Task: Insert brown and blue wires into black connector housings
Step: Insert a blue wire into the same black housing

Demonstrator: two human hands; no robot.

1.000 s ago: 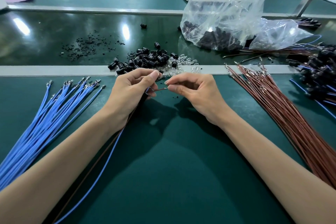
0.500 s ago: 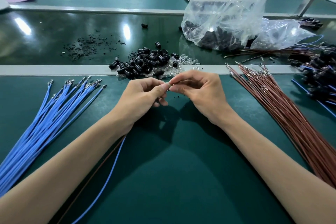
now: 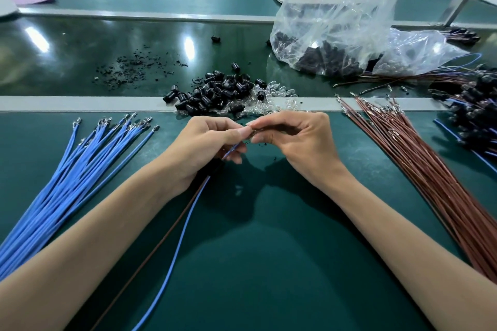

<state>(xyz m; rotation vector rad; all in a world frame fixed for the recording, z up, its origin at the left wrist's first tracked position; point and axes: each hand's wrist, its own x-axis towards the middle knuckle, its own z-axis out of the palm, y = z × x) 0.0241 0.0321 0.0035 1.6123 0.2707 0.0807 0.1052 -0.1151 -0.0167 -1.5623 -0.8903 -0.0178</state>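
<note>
At centre, left hand (image 3: 204, 148) grips a thin blue insulated wire (image 3: 177, 244) and thin brown insulated wire (image 3: 158, 244) trailing lower left. Right hand (image 3: 293, 140) fingers (image 3: 269, 122) pinch the blue wire's rightward tip. Black cylindrical connector housings (image 3: 217, 91) lie heaped just above.

Your green bench (image 3: 269, 277) carries blue wires (image 3: 67, 185) at your left, brown wires (image 3: 430, 174) at your right, and black housings (image 3: 215, 91) heaped beyond, near a clear plastic bag (image 3: 336, 21).

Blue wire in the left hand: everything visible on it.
The blue wire is thin, blue-insulated and flexible-looking. The left hand grips its upper part, with a short stretch showing between the fingers; its tip is hidden behind fingertips. Below the palm it curves over the green mat beside a brown wire, then leaves the frame.
</note>
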